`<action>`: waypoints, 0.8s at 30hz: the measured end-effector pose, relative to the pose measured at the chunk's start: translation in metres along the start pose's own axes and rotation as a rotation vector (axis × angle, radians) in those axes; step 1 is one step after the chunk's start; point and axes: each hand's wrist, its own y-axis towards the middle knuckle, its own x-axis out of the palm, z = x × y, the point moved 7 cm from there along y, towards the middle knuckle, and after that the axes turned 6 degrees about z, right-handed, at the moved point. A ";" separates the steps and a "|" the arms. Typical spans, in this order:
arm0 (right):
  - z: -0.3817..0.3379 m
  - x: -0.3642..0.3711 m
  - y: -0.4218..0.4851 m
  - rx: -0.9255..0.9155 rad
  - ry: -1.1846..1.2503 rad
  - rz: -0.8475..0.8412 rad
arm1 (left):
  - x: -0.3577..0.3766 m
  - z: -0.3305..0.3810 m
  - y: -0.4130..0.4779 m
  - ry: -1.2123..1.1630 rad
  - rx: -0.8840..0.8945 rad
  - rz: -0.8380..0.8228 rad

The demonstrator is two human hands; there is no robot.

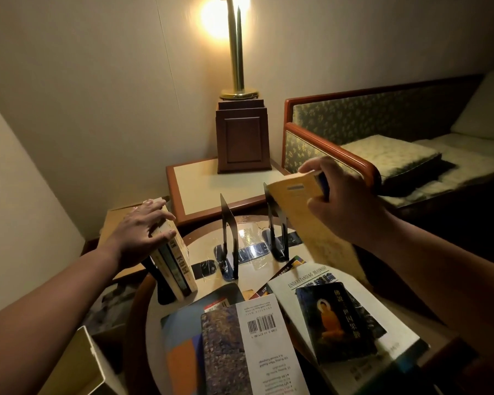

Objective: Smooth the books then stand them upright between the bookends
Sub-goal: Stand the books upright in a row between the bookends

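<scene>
Hands grasp: right hand (345,206) grips yellow book (293,196) jutting to its 9 o'clock; left hand (143,232) clasps upright books (177,263) at its 5 o'clock.

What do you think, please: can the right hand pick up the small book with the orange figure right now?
Probably not yet: the right hand is full, holding a yellow book in the air. The small book itself lies uncovered on the Understanding Business book.
</scene>
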 end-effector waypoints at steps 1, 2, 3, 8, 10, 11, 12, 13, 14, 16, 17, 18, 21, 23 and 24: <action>-0.009 0.001 0.005 -0.003 0.033 0.025 | -0.001 0.002 0.000 0.002 0.000 0.002; -0.019 0.004 0.010 -0.004 0.069 0.039 | -0.001 0.003 0.000 0.004 0.000 0.004; -0.029 0.009 0.014 -0.008 0.104 0.049 | -0.002 0.005 0.000 0.007 0.000 0.003; -0.067 0.044 0.024 0.019 0.328 0.099 | -0.004 0.007 -0.001 -0.035 -0.020 -0.010; -0.078 0.062 0.024 0.040 0.386 0.135 | -0.004 0.007 -0.002 -0.047 -0.030 -0.008; -0.082 0.072 0.025 0.037 0.394 0.161 | -0.005 0.007 -0.003 -0.047 -0.033 -0.007; -0.087 0.081 0.025 0.021 0.387 0.196 | -0.005 0.007 -0.004 -0.050 -0.034 -0.006; -0.092 0.092 0.025 -0.003 0.376 0.231 | -0.005 0.007 -0.004 -0.053 -0.035 -0.006; -0.095 0.102 0.026 -0.025 0.373 0.259 | -0.006 0.007 -0.004 -0.051 -0.036 -0.004; -0.094 0.123 0.029 -0.029 0.400 0.288 | -0.008 0.009 -0.005 -0.048 -0.037 0.009; -0.092 0.134 0.032 -0.017 0.418 0.296 | -0.008 0.010 -0.006 -0.053 -0.041 0.018; -0.088 0.146 0.034 0.004 0.435 0.305 | -0.009 0.011 -0.007 -0.059 -0.049 0.025; -0.075 0.181 0.037 0.071 0.449 0.324 | -0.008 0.009 -0.008 -0.079 -0.081 0.043; -0.071 0.203 0.035 0.103 0.429 0.319 | -0.005 0.004 -0.007 -0.078 -0.109 0.037; -0.069 0.215 0.034 0.113 0.440 0.309 | -0.003 0.001 -0.006 -0.072 -0.127 0.025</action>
